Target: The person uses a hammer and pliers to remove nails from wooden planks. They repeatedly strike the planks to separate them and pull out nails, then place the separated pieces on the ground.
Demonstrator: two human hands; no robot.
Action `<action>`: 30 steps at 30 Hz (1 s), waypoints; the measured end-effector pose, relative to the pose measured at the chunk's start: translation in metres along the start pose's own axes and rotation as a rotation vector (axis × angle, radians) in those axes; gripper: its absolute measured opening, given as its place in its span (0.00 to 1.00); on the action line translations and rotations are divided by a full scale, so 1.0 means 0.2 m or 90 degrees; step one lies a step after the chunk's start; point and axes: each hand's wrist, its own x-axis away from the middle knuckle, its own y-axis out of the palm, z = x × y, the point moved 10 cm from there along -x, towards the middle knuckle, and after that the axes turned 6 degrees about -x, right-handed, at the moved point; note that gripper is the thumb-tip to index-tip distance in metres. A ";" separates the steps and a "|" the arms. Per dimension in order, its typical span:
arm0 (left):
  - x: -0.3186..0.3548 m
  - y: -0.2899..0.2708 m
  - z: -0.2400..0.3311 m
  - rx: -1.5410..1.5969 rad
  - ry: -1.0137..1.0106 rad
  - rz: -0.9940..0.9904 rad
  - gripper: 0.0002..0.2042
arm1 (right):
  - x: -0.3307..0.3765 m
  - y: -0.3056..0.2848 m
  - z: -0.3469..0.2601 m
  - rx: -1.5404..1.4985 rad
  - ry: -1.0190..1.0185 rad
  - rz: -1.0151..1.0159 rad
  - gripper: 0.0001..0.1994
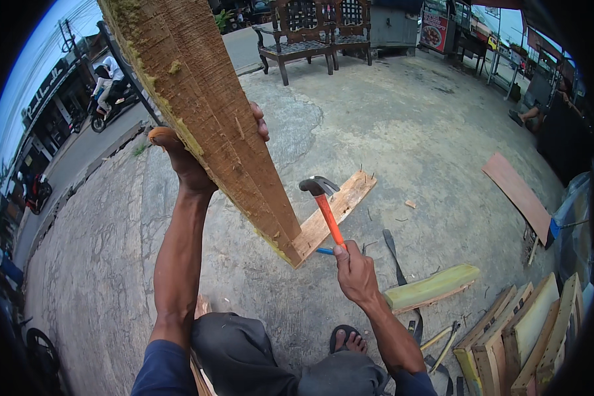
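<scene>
We note R hand (358, 274) closed on orange-handled claw hammer (328, 216), head up. L hand (190, 168) clamped on lg. rough board (211, 125), digits at both edges; board tilted, lower end at near end of nailed strip (351, 198). Yellowish block (432, 287) lies on conc. floor (402, 125) to R. Far: we log dk. carved bench (303, 47).

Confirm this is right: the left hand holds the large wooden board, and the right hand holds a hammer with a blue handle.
The handle is orange, not blue, as the head view shows. The left hand does hold the large board, and the right hand the hammer.
</scene>
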 end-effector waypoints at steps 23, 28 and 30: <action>-0.23 0.09 -0.08 0.050 -0.022 0.008 0.68 | 0.25 -0.34 -0.06 -0.062 -0.133 0.282 0.19; -0.23 0.13 -0.14 -0.048 -0.053 -0.028 0.68 | 0.25 -0.03 0.18 0.048 0.104 -0.009 0.20; -0.09 0.01 -0.18 0.003 -0.109 -0.034 0.68 | 0.11 -0.31 -0.30 -0.222 0.054 0.062 0.24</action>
